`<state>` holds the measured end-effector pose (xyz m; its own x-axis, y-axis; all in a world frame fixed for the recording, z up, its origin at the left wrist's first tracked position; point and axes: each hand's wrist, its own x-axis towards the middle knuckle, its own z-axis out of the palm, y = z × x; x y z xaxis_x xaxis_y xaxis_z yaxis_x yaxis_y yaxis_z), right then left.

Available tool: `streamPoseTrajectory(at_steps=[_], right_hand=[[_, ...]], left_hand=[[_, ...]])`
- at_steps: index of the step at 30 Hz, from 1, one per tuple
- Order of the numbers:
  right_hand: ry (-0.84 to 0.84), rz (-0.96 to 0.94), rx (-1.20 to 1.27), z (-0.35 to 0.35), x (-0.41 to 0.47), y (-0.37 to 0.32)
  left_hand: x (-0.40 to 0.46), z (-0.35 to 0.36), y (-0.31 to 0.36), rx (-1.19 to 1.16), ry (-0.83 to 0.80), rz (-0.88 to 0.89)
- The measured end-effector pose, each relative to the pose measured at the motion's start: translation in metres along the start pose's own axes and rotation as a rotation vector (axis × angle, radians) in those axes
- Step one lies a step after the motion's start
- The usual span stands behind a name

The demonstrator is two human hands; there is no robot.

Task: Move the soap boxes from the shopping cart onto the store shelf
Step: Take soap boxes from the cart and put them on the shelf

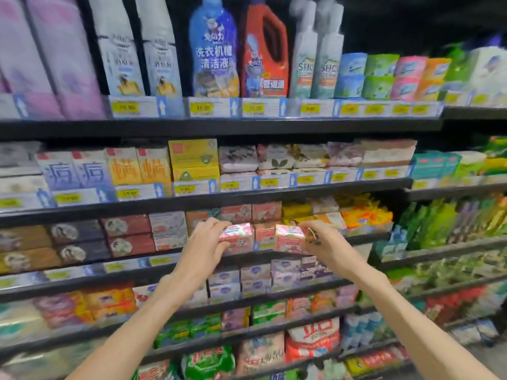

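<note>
Each of my hands holds a pink soap box with a flower print, up in front of the third shelf (82, 259) from the top. My left hand (204, 242) grips one pink box (236, 232) by its left end. My right hand (322, 242) grips the other pink box (289, 238) by its right end, tilted a little. Between and behind them sit matching pink soap boxes (264, 231) stacked on that shelf. The shopping cart is out of view.
Black shelves fill the whole view. Detergent bottles (212, 48) stand on the top shelf, boxed soaps (193, 160) on the second, more soap packs (255, 275) below my hands. Green and yellow packs (439, 223) crowd the right-hand bay. Price tags line every shelf edge.
</note>
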<state>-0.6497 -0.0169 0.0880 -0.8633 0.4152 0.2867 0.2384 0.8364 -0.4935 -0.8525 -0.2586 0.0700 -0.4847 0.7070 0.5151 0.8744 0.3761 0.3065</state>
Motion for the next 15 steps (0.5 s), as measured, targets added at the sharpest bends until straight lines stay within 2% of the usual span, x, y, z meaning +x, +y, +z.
streamPoseTrajectory(at_steps=[6, 15], right_hand=[[0.042, -0.072, -0.008, 0.007, 0.05, 0.023], [-0.099, -0.067, 0.097, 0.021, 0.106, 0.042]], left_hand=[[0.042, 0.027, -0.006, 0.105, -0.022, -0.107], [0.063, 0.055, -0.015, 0.158, -0.047, -0.245]])
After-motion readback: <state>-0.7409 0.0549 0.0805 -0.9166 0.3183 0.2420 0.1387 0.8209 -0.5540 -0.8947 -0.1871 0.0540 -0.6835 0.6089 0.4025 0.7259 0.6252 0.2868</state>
